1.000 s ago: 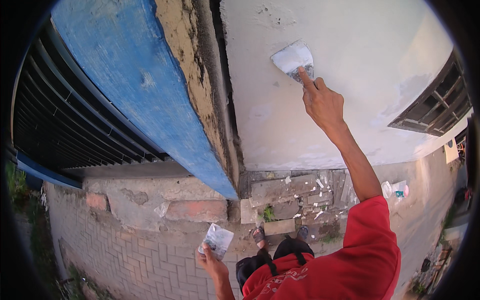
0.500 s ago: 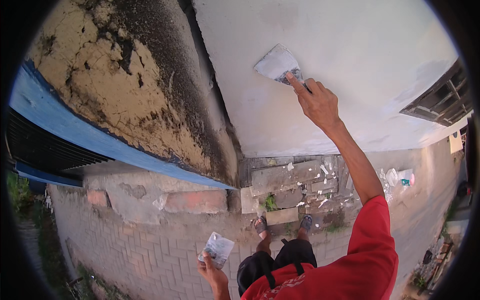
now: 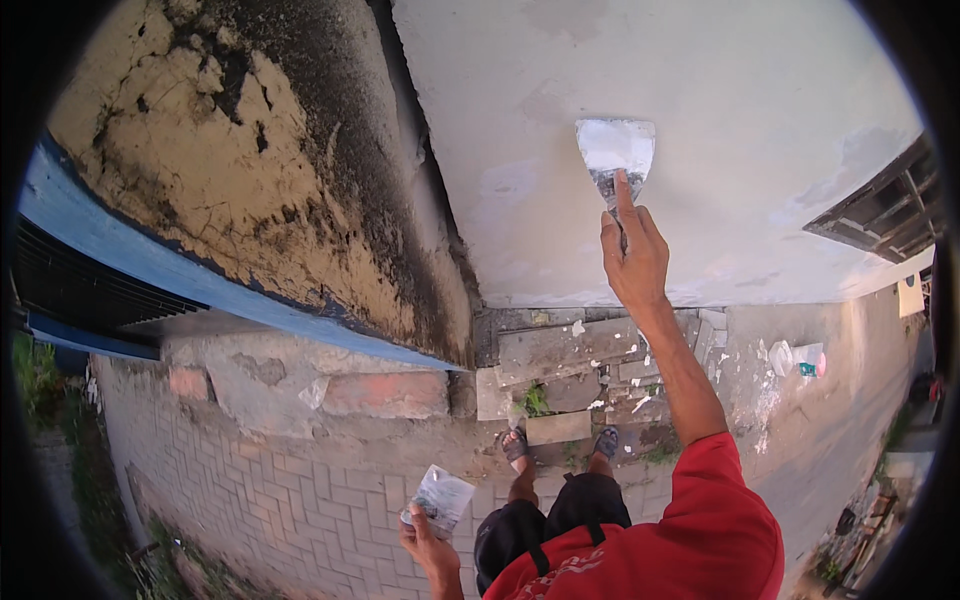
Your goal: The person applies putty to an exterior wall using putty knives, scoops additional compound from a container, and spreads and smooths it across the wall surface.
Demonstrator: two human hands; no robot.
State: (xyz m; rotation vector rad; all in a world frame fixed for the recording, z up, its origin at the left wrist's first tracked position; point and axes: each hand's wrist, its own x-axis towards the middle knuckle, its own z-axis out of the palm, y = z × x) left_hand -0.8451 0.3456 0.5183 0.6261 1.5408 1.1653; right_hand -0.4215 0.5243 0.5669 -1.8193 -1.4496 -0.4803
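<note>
With fingers wrapped round its handle and the index finger laid along the blade, my right hand (image 3: 637, 258) holds a putty knife (image 3: 616, 148). Its broad, whitish blade points up the pale wall (image 3: 740, 110) at the wall's surface. Faint lighter and darker patches show on that wall. Low on the left, my left hand (image 3: 432, 550) grips a second putty knife (image 3: 442, 498), thumb on top. That blade is smeared with white and grey and is held away from the wall. Most of its handle is hidden in my palm.
On the left stands a cracked, blackened wall (image 3: 290, 180) with a blue band (image 3: 200, 270) below. A wooden-framed window (image 3: 885, 205) is at the right. White flakes litter the slabs (image 3: 560, 350) at the wall's foot. White bags (image 3: 795, 358) lie farther right on the ground. Paving (image 3: 290, 490) spreads behind.
My right hand has swung the putty knife to the right and slightly down, turning its blade from up-left to upright. My left hand stays nearly where it was.
</note>
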